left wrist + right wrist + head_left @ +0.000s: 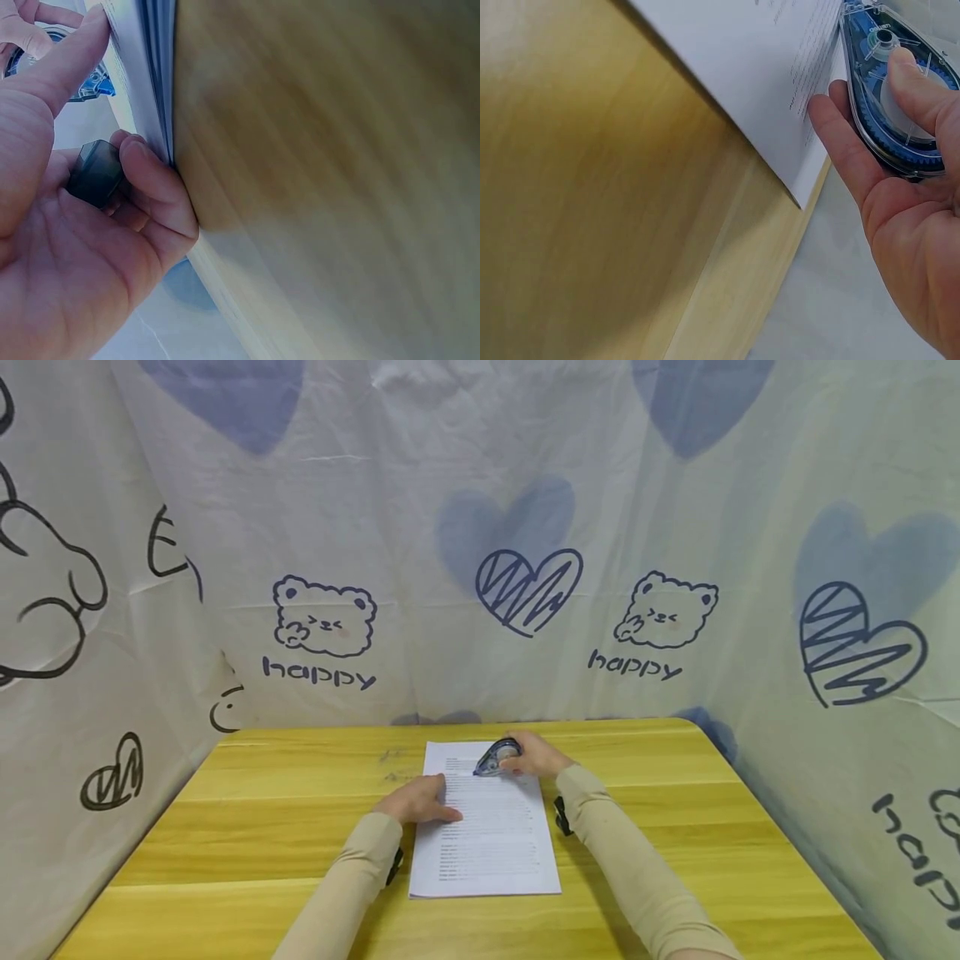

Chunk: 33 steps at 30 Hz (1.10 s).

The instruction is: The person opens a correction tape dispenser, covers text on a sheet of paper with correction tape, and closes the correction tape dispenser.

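Observation:
A stack of printed sheets lies on the wooden table. My right hand grips a blue, clear-cased correction tape dispenser over the upper part of the top page. The right wrist view shows the thumb pressed on the side of the dispenser. Its tip is near the printed lines; whether it touches the paper is unclear. At the stack's left edge, my left hand rests with its thumb on the page. Its curled fingers hold a small dark faceted piece, seen in the left wrist view.
The yellow wood-grain table extends around the stack. Faint marks show on it left of the paper. White cloth printed with hearts and bears hangs behind and on both sides. A dark band is on the right wrist.

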Available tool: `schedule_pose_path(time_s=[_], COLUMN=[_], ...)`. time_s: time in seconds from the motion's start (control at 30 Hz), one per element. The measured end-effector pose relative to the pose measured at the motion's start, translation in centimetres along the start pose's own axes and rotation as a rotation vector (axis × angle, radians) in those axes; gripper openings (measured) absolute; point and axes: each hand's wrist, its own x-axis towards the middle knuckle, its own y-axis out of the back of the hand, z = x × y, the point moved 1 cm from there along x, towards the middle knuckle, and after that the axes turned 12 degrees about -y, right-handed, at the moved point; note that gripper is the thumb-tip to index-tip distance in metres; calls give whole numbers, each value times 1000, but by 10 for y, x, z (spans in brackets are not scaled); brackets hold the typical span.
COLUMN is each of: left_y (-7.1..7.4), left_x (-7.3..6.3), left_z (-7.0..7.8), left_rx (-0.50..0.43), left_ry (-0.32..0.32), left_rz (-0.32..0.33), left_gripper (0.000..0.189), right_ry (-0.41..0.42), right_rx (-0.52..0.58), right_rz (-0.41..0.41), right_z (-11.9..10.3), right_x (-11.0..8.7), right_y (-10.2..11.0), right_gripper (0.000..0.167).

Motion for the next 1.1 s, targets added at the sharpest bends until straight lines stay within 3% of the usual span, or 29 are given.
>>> schedule_pose_path(time_s=[0.57, 1.1], left_y=[0, 1], left_x=[0, -1], left_z=[0, 1], left_rx=[-7, -2], left_ry=[0, 8], left_rz=[1, -4], left_gripper=[58, 66], right_ry=[-11, 2], right_rx=[8, -2], right_rz=[-11, 1], right_z=[2, 2], right_x=[1, -1], right_y=[0, 2], right_gripper=[48, 48])
